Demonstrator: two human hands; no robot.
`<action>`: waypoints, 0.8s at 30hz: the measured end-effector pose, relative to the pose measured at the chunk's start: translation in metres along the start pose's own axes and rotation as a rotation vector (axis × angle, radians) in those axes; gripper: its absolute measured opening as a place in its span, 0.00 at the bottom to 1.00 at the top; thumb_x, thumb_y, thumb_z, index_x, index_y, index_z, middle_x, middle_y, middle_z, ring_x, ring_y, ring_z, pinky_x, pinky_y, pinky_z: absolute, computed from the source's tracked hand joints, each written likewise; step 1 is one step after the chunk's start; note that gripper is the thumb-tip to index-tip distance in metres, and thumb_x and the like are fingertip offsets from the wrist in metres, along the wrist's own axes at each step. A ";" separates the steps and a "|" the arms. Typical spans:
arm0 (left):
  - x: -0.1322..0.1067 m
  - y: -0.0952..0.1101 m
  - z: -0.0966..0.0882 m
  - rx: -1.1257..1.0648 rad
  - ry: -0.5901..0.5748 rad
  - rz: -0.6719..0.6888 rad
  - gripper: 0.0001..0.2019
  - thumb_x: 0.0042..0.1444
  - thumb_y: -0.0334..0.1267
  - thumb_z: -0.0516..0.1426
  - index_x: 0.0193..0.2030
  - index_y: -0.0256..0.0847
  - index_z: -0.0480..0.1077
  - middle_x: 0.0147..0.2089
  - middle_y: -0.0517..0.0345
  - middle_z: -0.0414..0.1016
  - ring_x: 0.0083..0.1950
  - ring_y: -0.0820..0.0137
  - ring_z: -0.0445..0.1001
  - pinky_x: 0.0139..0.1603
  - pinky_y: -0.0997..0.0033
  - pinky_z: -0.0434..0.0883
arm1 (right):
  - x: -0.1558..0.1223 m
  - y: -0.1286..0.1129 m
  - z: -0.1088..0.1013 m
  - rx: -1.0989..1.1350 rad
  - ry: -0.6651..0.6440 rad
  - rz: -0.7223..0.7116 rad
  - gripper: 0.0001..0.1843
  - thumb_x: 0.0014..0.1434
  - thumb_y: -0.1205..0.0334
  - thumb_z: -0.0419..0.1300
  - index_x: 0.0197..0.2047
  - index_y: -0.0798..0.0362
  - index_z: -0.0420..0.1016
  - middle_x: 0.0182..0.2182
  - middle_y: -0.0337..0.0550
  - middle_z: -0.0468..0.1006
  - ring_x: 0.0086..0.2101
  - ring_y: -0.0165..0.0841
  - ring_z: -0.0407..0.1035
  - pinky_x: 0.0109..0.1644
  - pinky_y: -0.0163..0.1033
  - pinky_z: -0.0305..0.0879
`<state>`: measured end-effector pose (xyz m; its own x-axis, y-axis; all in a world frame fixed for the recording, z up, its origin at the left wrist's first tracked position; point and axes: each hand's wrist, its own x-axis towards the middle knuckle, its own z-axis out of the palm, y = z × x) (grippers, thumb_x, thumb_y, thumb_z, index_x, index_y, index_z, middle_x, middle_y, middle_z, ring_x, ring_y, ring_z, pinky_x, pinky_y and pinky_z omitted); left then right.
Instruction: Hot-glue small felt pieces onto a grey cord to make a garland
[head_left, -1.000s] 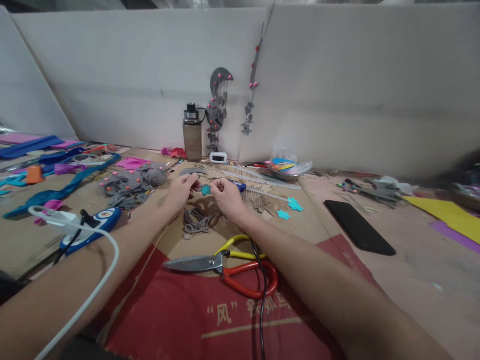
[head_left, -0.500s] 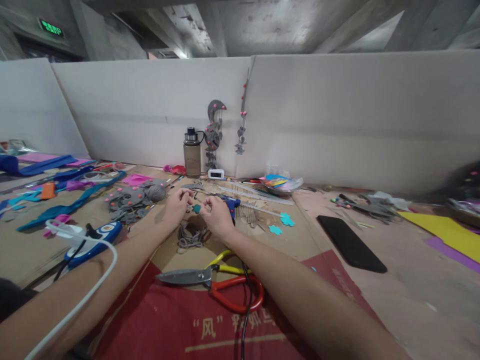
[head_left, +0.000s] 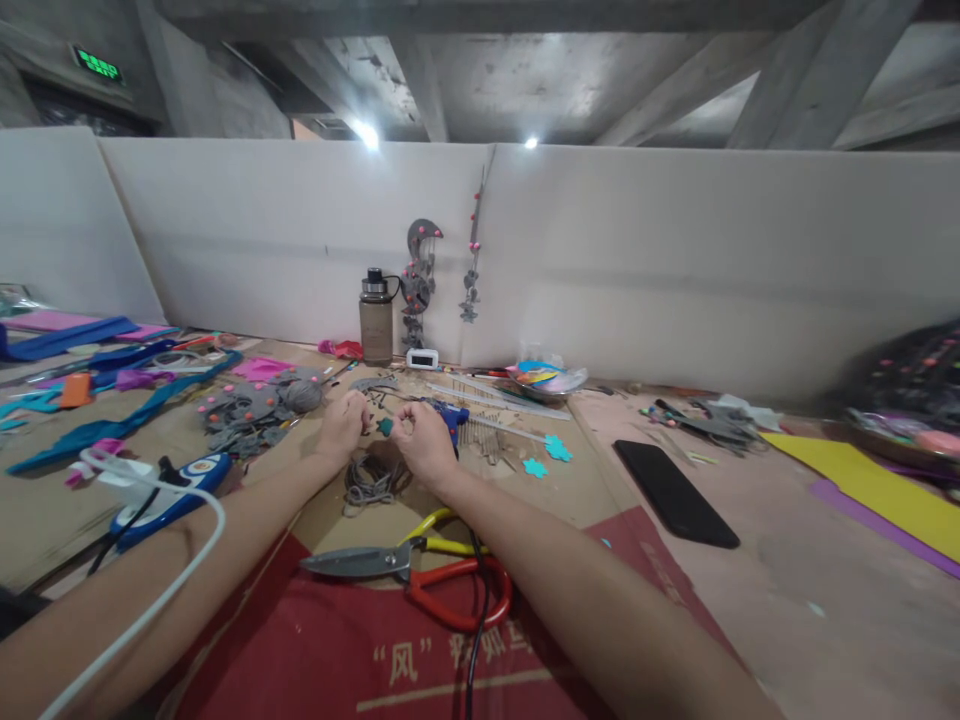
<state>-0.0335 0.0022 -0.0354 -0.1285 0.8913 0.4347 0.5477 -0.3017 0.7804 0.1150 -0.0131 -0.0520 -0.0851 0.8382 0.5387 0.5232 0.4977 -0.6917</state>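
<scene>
While the fingertips of your right hand point(head_left: 429, 442) seem pressed together on the edge of a small teal piece point(head_left: 385, 427), your left hand point(head_left: 343, 428) is curled near to it, and whether its fingers hold something thin I cannot tell. The teal piece is between your two hands, beyond the scissors point(head_left: 407, 562), and in my judgement the work on it is not yet completed. Two turquoise flower shapes point(head_left: 557, 448) lie loose, beyond the scissors and to their right, so I count them as not yet used. A coil of grey cord point(head_left: 373, 482) lies just beyond the scissors, and a blue tool point(head_left: 452, 420), partly hidden by your right hand, is farther beyond. To the left beyond the scissors there is a pile of grey pieces point(head_left: 247, 405) with pink balls; how many are finished, I cannot distinguish. Two grey hangings point(head_left: 415, 290) on the white panel point(head_left: 637, 230), far behind the scissors, look to me already made. Under the scissors you have cardboard with a red printed area point(head_left: 300, 640), and a black cable point(head_left: 470, 680) crosses their red handle. To their right lies a black phone point(head_left: 675, 495). Far behind them stands a bottle point(head_left: 376, 330), and above everything you have a concrete ceiling point(head_left: 495, 90) with bright lamps point(head_left: 366, 134).
</scene>
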 end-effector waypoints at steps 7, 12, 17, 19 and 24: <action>-0.003 0.009 0.001 0.038 -0.020 -0.046 0.19 0.55 0.40 0.46 0.14 0.44 0.57 0.15 0.59 0.60 0.21 0.69 0.61 0.27 0.68 0.57 | 0.001 0.001 0.001 -0.030 -0.005 -0.013 0.03 0.55 0.63 0.54 0.31 0.51 0.69 0.33 0.41 0.72 0.37 0.33 0.65 0.44 0.38 0.61; 0.001 -0.001 0.003 -0.041 0.020 -0.063 0.22 0.57 0.48 0.47 0.15 0.44 0.58 0.15 0.60 0.61 0.20 0.70 0.61 0.27 0.68 0.60 | 0.001 0.001 0.002 -0.036 -0.006 -0.012 0.03 0.55 0.63 0.54 0.31 0.51 0.68 0.32 0.41 0.72 0.36 0.33 0.66 0.44 0.38 0.61; 0.005 -0.012 0.006 -0.142 0.035 -0.072 0.10 0.53 0.43 0.50 0.29 0.42 0.67 0.22 0.61 0.67 0.24 0.70 0.66 0.26 0.72 0.62 | 0.002 -0.001 0.003 -0.044 -0.004 -0.012 0.03 0.54 0.64 0.55 0.31 0.50 0.69 0.32 0.41 0.72 0.36 0.33 0.66 0.44 0.38 0.61; 0.005 -0.012 0.006 -0.142 0.028 -0.074 0.08 0.52 0.41 0.50 0.31 0.41 0.67 0.23 0.61 0.67 0.25 0.70 0.66 0.26 0.72 0.62 | 0.002 -0.001 0.003 -0.048 -0.009 -0.007 0.03 0.54 0.64 0.55 0.31 0.51 0.69 0.33 0.41 0.72 0.36 0.33 0.66 0.43 0.38 0.61; 0.004 -0.012 0.007 -0.146 0.027 -0.045 0.05 0.47 0.37 0.51 0.32 0.41 0.64 0.24 0.61 0.67 0.26 0.69 0.67 0.27 0.72 0.63 | 0.002 0.001 0.001 -0.034 0.004 0.004 0.03 0.54 0.65 0.55 0.31 0.51 0.69 0.33 0.42 0.72 0.36 0.33 0.66 0.42 0.38 0.61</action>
<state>-0.0345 0.0118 -0.0465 -0.1738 0.8963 0.4080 0.4148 -0.3091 0.8558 0.1143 -0.0108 -0.0528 -0.0790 0.8393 0.5379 0.5522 0.4860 -0.6774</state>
